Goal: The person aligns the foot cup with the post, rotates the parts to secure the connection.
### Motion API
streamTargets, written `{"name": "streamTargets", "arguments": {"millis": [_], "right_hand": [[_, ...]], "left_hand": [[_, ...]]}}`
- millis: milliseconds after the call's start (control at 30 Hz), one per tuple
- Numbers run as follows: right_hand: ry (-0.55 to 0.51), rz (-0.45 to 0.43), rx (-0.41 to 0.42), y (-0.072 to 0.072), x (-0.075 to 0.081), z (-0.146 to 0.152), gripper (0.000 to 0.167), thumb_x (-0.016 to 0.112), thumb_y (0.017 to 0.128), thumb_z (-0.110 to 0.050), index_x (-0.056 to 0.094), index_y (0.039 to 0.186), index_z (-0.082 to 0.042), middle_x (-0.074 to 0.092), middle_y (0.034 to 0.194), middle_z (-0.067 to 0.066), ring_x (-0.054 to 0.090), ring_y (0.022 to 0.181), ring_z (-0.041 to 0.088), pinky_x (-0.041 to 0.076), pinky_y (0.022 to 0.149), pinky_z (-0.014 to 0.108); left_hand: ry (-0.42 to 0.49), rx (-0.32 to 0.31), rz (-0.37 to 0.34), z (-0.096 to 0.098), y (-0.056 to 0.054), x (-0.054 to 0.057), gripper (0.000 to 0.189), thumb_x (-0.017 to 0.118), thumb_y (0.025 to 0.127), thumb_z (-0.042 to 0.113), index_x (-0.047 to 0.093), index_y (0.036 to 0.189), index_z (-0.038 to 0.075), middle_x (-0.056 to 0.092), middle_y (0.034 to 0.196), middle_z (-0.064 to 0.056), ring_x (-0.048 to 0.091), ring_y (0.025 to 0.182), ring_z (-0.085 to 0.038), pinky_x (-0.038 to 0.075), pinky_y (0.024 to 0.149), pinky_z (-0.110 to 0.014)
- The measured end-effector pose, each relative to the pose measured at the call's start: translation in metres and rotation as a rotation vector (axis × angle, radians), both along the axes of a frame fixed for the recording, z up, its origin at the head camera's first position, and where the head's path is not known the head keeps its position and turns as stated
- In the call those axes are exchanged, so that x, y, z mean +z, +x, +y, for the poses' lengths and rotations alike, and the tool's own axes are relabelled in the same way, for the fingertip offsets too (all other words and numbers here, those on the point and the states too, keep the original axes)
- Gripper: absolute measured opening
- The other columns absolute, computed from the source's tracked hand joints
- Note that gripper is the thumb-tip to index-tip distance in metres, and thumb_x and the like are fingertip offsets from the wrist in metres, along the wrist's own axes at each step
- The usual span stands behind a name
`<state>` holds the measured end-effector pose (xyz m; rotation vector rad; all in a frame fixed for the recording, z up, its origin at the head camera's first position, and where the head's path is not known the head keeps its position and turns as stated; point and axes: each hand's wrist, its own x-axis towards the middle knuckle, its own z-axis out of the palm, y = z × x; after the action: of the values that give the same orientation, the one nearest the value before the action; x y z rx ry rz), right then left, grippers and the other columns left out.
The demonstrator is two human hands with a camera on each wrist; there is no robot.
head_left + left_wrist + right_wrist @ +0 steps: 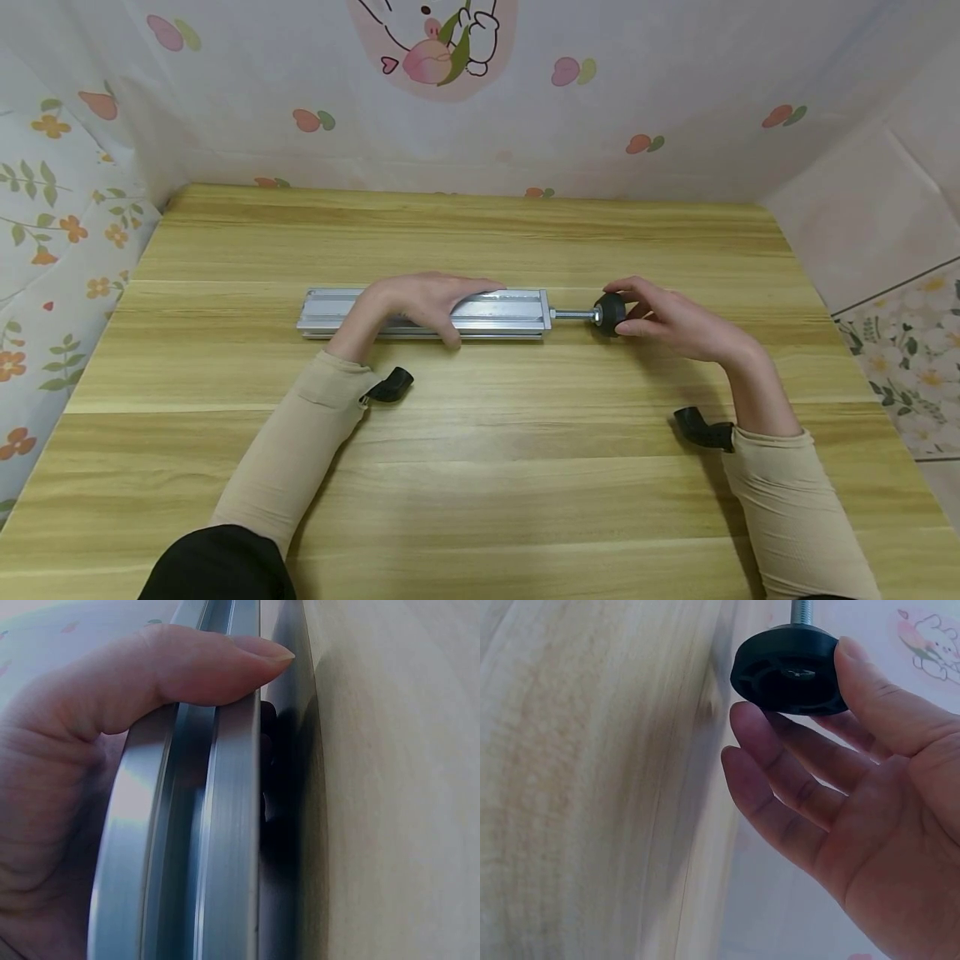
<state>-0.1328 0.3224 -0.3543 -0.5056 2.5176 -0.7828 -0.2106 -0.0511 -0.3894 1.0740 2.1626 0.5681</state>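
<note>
A silver slotted aluminium profile lies lengthwise across the table. My left hand grips it from above near its middle, with the thumb over the near slotted side in the left wrist view. From the profile's right end a threaded rod sticks out, carrying a round black levelling foot. My right hand holds that foot by its rim between thumb and fingers. In the right wrist view the foot's hollow ribbed underside faces the camera, and the lower fingers are spread beneath it.
The wood-grain table runs under both forearms. A patterned cloth hangs behind its back edge, with floral covering at the left. Black wrist mounts stick out from both beige sleeves, close over the table.
</note>
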Motion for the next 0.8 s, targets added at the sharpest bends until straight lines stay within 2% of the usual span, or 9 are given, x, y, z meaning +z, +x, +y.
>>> {"name": "streamTargets", "arguments": {"millis": [233,467,700,800], "right_hand": [[-0.022,-0.027,-0.055,0.0006,0.0006,-0.0009,0.071,0.075,0.093,-0.017,0.039,0.154,-0.011,0.052,0.148,0.016,0.064,0.119,0.034,0.052,0.098,0.051],[-0.053,0.052,-0.038,-0.0005,-0.0038,-0.0075,0.074,0.082,0.083,-0.001,0.043,0.146,-0.004,0.05,0.142,0.019,0.065,0.112,0.036,0.056,0.094,0.05],[-0.059,0.055,-0.053,-0.002,-0.0049,-0.0093,0.073,0.083,0.082,-0.002,0.043,0.144,-0.001,0.051,0.141,0.019,0.064,0.112,0.034,0.056,0.095,0.047],[-0.047,0.049,-0.043,-0.0023,-0.0036,-0.0081,0.07,0.082,0.085,-0.007,0.044,0.144,-0.002,0.053,0.141,0.018,0.065,0.111,0.032,0.056,0.093,0.04]], "left_hand": [[0.002,-0.005,0.001,0.0003,0.0001,0.0005,0.109,0.075,0.07,0.017,0.022,0.165,0.027,0.048,0.154,-0.001,0.05,0.11,-0.02,0.042,0.096,-0.036],[0.007,0.003,-0.001,0.0,-0.0003,0.0003,0.108,0.075,0.07,0.018,0.023,0.164,0.028,0.05,0.151,0.0,0.051,0.112,-0.02,0.043,0.097,-0.036],[0.003,0.006,-0.005,-0.0006,0.0002,0.0004,0.108,0.075,0.071,0.017,0.023,0.165,0.029,0.048,0.155,0.001,0.05,0.112,-0.02,0.042,0.098,-0.036],[0.005,0.006,-0.001,-0.0011,0.0001,0.0,0.108,0.075,0.071,0.017,0.023,0.165,0.028,0.048,0.155,0.0,0.05,0.113,-0.02,0.043,0.098,-0.037]]}}
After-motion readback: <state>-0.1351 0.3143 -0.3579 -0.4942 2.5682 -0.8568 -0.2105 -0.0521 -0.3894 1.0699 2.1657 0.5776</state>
